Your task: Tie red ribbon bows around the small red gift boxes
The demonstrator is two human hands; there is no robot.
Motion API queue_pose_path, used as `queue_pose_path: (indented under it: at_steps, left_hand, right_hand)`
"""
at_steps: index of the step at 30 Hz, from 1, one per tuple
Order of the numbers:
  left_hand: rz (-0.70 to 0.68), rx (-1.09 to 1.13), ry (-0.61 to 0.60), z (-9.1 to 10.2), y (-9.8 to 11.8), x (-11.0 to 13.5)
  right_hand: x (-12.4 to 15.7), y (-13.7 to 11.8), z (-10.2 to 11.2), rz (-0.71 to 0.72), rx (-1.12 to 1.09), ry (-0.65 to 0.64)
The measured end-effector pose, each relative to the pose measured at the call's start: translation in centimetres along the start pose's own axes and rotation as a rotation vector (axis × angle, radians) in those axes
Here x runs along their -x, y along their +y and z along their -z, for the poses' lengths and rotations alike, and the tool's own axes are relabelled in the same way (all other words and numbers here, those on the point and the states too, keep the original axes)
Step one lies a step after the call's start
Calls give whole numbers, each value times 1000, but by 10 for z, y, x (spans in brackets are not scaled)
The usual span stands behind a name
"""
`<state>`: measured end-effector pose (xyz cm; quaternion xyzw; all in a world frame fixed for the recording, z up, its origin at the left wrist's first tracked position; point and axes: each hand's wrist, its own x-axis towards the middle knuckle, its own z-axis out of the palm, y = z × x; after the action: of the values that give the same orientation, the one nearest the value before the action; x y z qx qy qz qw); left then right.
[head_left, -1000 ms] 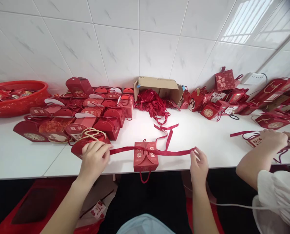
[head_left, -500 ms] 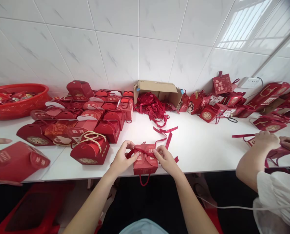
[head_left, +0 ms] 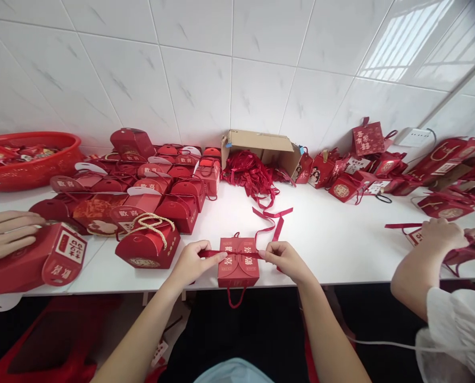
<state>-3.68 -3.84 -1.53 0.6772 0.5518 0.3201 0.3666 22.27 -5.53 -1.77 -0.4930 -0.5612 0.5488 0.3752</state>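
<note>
A small red gift box (head_left: 238,274) with gold characters lies at the table's front edge, a cord handle hanging down from its near side. Across its top runs a dark red ribbon (head_left: 243,254), stretched sideways. My left hand (head_left: 199,260) pinches the ribbon at the box's left side, thumb reaching over the lid. On the right, my right hand (head_left: 281,259) pinches the ribbon's other end between thumb and fingers. Whether a knot sits at the middle is too small to tell.
Rows of red boxes (head_left: 149,183) fill the left, beside a red basin (head_left: 30,175) of sweets. A cardboard box (head_left: 261,139) spills ribbons (head_left: 249,170). A co-worker's hand (head_left: 9,234) holds a box at left; another person's hand (head_left: 444,234) works at right.
My hands have moved apart, and the ribbon has gone from loosely looped over the box to pulled straight. The left co-worker's box has turned, with that hand now on top.
</note>
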Motion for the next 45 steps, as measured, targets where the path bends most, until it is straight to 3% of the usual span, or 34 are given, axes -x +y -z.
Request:
queue_pose_path:
  at_steps: [4, 9, 12, 14, 20, 23, 27, 31, 34, 36, 40, 45]
  left_hand:
    - [-20, 7, -25, 2, 1, 2]
    - [-248, -84, 165, 1, 31, 13]
    - [-364, -70, 19, -11, 58, 17]
    - [-413, -106, 11, -23, 70, 16]
    - [-426, -141, 341, -37, 66, 4]
    - [-405, -115, 391, -34, 61, 3]
    - [-375, -45, 342, -29, 65, 7]
    - [-346, 79, 191, -19, 61, 9]
    - [-224, 163, 163, -13, 41, 6]
    - [-85, 184, 152, -15, 24, 4]
    - [84, 261, -50, -19, 3, 1]
    - [2, 241, -66, 0, 22, 9]
  right_hand:
    - [6, -2, 1, -16, -121, -52]
    - [14, -17, -4, 98, -307, -112]
    - [16, -32, -11, 171, -335, -123]
    - [17, -40, -14, 188, -341, -116]
    - [26, -40, -11, 115, -258, 49]
    - [25, -34, -14, 107, -150, 101]
    - [13, -31, -33, 183, -62, 68]
    - [4, -27, -51, 251, -3, 100]
    - [2, -22, -56, 325, 34, 197]
    - [4, -19, -56, 332, 12, 157]
    - [5, -17, -57, 281, -65, 45]
    - [-1, -20, -67, 222, -1, 261]
